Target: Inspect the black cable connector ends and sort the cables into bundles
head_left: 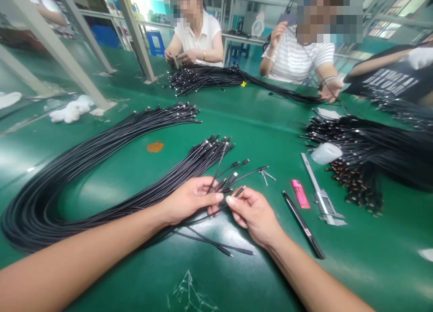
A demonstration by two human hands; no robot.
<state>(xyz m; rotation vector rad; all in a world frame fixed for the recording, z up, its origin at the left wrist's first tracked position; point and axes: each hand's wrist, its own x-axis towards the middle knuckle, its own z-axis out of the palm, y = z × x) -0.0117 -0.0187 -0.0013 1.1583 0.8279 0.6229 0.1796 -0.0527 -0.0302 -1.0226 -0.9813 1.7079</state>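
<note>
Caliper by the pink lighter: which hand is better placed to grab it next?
Probably the right hand: it sits nearer the caliper and pinches only one cable end, while the left hand grips a whole bunch of cables.

The table [264,122] has a smooth green top, glossy enough to mirror the ceiling lights, with rough whitish scratches [189,289] near its front edge. The cables [189,160] wear a matt black sheath (rubber or soft plastic, hard to tell which), and their plugs [236,174] end in bright, shiny metal. The caliper [321,194] is bare grey metal with a dull, brushed look. Beside it the lighter [300,193] is glossy pink plastic, and the pen [302,224] is smooth and black with a slight sheen. The roll [325,153] is white and matt. The rags [71,109] are soft, fluffy white cloth. The frame posts [64,54] are matt grey metal.
</note>
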